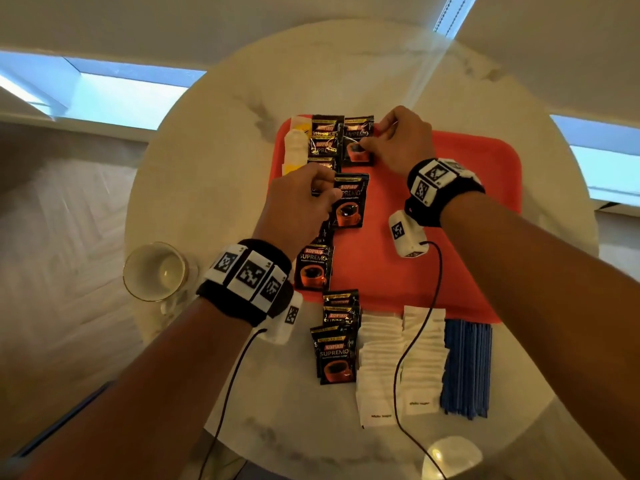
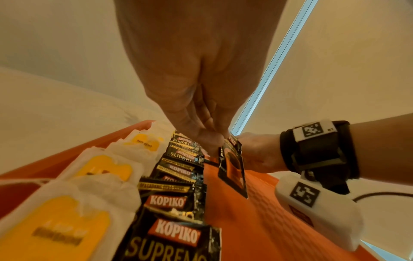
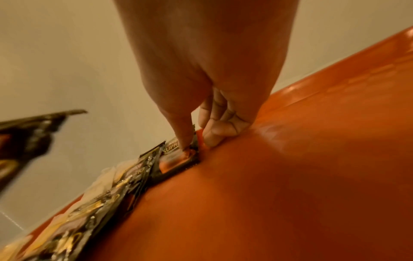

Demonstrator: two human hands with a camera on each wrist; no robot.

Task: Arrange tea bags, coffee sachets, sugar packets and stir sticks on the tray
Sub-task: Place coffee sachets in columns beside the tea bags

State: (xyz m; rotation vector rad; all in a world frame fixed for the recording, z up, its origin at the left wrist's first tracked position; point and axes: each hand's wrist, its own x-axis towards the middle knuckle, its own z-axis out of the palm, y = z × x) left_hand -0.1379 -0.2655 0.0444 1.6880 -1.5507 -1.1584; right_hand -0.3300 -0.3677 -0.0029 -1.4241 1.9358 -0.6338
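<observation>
Fingers: left hand (image 1: pixel 298 206) pinches the top edge of one coffee sachet (image 1: pixel 349 201), lifted clear of the tray in the left wrist view. Right hand (image 1: pixel 401 140) has curled fingers (image 3: pixel 214 134); its thumb presses a second sachet (image 1: pixel 358 140) flat at the tray's far edge, with fingertips at that sachet's right side.

Table (image 1: pixel 214 140): round, pale marble, carries everything.

Tray (image 1: pixel 450 202): red, on the table's far half. Its right part is bare.

Sachet column (image 1: pixel 323 140): black, overlapping, runs along the tray's left part from far edge toward near edge; the last one (image 1: pixel 313 266) lies at the tray's near-left corner.

Tea bags (image 1: pixel 294 143): white with yellow tags, along the tray's left rim, just left of the column.

Off the tray, just past its near edge, left to right: three more sachets (image 1: pixel 336 341) overlapping; sugar packets (image 1: pixel 401 362) in two white rows; blue stir sticks (image 1: pixel 465 368) in a bundle.

Glass cup (image 1: pixel 156 271): on the table, well left of the tray's near-left corner.
</observation>
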